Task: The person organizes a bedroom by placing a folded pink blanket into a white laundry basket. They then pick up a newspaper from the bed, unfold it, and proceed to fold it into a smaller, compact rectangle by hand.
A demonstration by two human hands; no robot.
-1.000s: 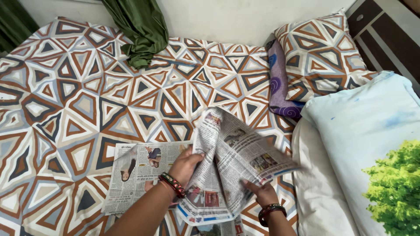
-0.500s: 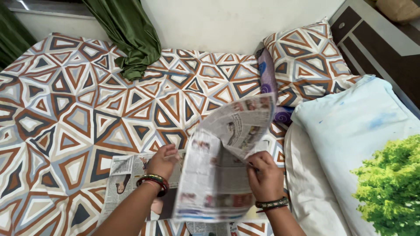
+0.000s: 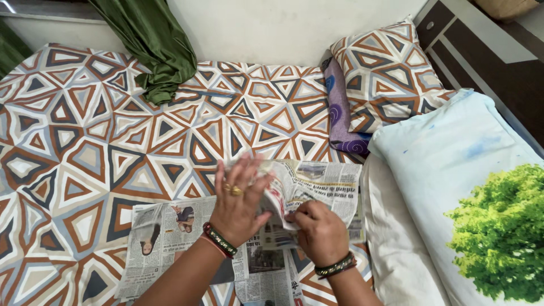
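Note:
On a bed with a patterned sheet (image 3: pixel 85 141), a newspaper section (image 3: pixel 323 187) lies partly folded in front of me. My left hand (image 3: pixel 238 204), with rings and bangles, presses flat on the folded sheet's upper left part, fingers spread. My right hand (image 3: pixel 320 232) pinches the paper's folded edge just to the right of it. A second newspaper sheet (image 3: pixel 164 238) lies flat on the bed to the left, under my left forearm. More pages (image 3: pixel 266 277) lie beneath, toward me.
A green cloth (image 3: pixel 153 45) hangs onto the bed at the back. A patterned pillow (image 3: pixel 391 73) leans at the back right over a purple cloth (image 3: pixel 340 113). A pale pillow with a green tree print (image 3: pixel 470 198) lies on the right.
The newspaper section that I held up in the air has come down onto the bed and been folded over. My left hand has moved on top of it, pressing it flat.

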